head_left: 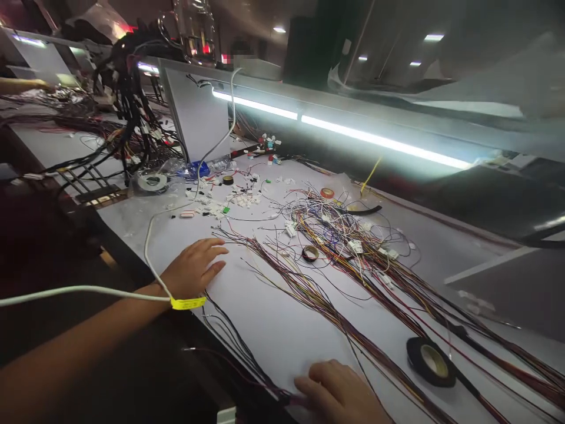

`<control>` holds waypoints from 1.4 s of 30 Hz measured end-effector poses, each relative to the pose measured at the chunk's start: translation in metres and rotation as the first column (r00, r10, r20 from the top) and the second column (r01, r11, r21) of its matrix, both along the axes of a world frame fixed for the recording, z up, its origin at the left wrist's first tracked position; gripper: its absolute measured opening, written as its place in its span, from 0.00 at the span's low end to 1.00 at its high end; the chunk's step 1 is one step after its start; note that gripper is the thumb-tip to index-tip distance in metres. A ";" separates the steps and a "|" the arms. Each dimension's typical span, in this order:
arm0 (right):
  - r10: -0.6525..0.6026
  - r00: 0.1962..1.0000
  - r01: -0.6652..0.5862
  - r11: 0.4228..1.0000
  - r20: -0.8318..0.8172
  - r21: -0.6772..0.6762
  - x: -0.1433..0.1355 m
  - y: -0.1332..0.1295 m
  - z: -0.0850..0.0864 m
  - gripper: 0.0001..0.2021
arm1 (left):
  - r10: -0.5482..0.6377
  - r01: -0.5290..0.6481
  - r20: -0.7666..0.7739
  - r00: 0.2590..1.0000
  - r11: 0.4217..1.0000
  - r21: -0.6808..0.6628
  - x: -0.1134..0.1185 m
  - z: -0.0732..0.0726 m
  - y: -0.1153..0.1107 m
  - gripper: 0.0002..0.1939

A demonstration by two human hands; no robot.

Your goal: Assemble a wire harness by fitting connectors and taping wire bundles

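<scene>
My left hand (192,268) is over the near edge of the white table (269,330), fingers stretched out and apart, with nothing in them. Just below its palm lie the loose ends of a dark wire bundle (241,344). That bundle runs along the table edge to my right hand (339,391), whose fingers are curled around it at the bottom of the view; the fingertips are partly hidden. A white cable (148,247) with a yellow tag (188,303) crosses my left wrist. Between the hands and beyond lies a longer bundle of thin coloured wires (304,288).
A large black tape roll (431,360) lies at right, a smaller one (310,253) mid-table. More tangled wires with white connectors (355,246) spread behind. Loose connectors (212,206) and a plastic bottle (216,165) lie farther back. A lit tube lamp (384,138) spans the rear.
</scene>
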State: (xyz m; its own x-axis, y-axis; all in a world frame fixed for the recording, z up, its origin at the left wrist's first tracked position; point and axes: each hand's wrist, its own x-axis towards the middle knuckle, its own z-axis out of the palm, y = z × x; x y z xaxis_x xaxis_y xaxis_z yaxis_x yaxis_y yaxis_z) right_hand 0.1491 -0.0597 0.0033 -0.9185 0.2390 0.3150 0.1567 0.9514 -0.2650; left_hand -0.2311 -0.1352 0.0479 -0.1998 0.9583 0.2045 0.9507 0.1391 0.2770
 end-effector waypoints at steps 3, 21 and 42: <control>0.016 0.999 -0.017 0.999 0.034 0.050 -0.004 -0.005 -0.013 0.07 | -0.051 0.045 0.243 0.969 0.998 0.033 0.021 0.009 -0.010 0.17; -0.175 0.979 0.154 0.973 -0.109 -0.174 -0.014 -0.004 -0.005 0.06 | -0.132 0.140 0.540 0.831 0.990 0.027 0.066 0.010 -0.015 0.12; -0.524 0.850 0.462 0.705 0.043 -0.538 0.011 0.053 0.017 0.13 | -0.581 0.593 -0.158 0.798 0.805 0.035 0.144 -0.037 0.059 0.22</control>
